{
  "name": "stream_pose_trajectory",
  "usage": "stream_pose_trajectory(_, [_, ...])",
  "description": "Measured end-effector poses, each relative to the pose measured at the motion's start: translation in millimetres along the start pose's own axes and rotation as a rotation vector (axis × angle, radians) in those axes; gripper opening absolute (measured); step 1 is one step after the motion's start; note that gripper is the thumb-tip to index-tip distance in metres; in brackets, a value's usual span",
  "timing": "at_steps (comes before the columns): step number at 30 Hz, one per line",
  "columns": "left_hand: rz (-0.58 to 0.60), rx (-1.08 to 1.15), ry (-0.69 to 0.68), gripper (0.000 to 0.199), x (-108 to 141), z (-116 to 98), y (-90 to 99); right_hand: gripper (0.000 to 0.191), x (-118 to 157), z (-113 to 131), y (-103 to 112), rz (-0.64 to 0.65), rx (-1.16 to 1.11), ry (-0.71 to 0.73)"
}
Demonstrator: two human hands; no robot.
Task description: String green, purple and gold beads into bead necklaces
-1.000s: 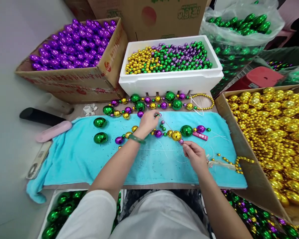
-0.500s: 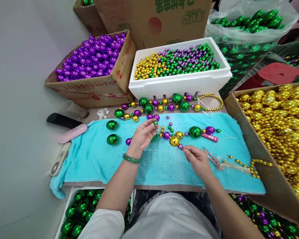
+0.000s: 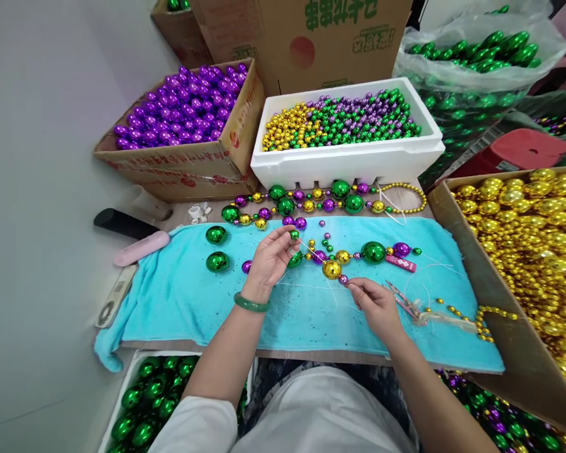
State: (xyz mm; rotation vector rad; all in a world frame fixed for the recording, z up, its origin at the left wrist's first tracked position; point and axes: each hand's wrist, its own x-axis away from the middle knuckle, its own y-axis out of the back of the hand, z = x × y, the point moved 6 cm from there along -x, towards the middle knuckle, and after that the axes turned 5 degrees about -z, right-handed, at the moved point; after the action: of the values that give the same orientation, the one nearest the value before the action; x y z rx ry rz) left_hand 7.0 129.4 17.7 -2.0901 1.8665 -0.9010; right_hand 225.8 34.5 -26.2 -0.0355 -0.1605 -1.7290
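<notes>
My left hand (image 3: 272, 259), a green bangle at its wrist, pinches a small green bead (image 3: 294, 234) between thumb and fingertips. A pale string runs from that bead down to a gold bead (image 3: 331, 270). At a small purple bead (image 3: 343, 279) beside the gold one, my right hand (image 3: 375, 306) is closed in a pinch. Behind the hands, a strand with a large green bead (image 3: 373, 252) lies on the blue towel (image 3: 170, 302). Two green beads (image 3: 217, 261) rest left of my left hand. Small scissors (image 3: 404, 302) lie right of my right hand.
Across the back stand a carton of purple beads (image 3: 170, 165) and a white foam box (image 3: 349, 165) of small beads. A bead necklace (image 3: 353, 203) lies before the foam box. On the right is a carton (image 3: 504, 302) of gold beads. A black-and-pink tool (image 3: 141, 246) sits left.
The whole view has shifted slightly, so the boxes and beads appear a little further right. Both hands keep their pinches, with almost no other movement.
</notes>
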Motion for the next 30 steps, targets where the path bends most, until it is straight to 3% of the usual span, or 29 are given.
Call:
stream_pose_trajectory(16, [-0.040,0.034,0.012,0.017,0,3,6.7,0.032,0,4,-1,0.011,0.005,0.010])
stream_pose_trajectory(20, [-0.029,0.013,-0.045,0.021,1,0,6.6,0.031,1,3,-1,0.017,0.007,0.008])
stream_pose_trajectory(23, [0.017,0.004,-0.085,0.030,4,-1,0.8,0.032,1,2,-2,0.010,0.009,-0.010])
stream_pose_trajectory(27, [0.069,-0.031,-0.006,0.044,15,13,-12.4,0.035,-2,3,-9,-0.005,-0.026,-0.077])
stream_pose_trajectory(30, [0.080,-0.095,0.011,0.042,21,26,-19.2,0.037,-4,4,-14,-0.004,-0.083,-0.152])
